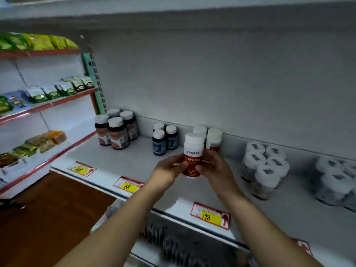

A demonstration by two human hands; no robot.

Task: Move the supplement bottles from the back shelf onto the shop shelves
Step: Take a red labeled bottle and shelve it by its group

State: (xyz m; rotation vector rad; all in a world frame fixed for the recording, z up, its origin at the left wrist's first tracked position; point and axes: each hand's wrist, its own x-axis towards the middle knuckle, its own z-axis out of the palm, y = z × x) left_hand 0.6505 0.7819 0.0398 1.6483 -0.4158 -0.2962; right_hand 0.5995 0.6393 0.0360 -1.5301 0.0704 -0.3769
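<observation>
Both hands, the left hand (170, 167) and right hand (212, 165), grip a red supplement bottle (192, 155) upright over the white shelf (134, 158), just before two matching bottles (213, 138).

shelf (134, 160): four bottles (117, 132) far left | three bottles (164, 139) to their right | held bottle (192, 157) — between left hand (169, 168) and right hand (213, 164) — before two bottles (213, 137) | wrapped packs (265, 166) rightmost

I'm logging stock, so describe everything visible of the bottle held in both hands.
The bottle is a round, plastic-looking container with a wide white cap, a white upper band with small dark print, and a red lower label whose pale lettering is too blurred to read. It is upright over the white shelf, just in front of two similar bottles. The left hand and right hand pinch its lower half from either side.
</observation>
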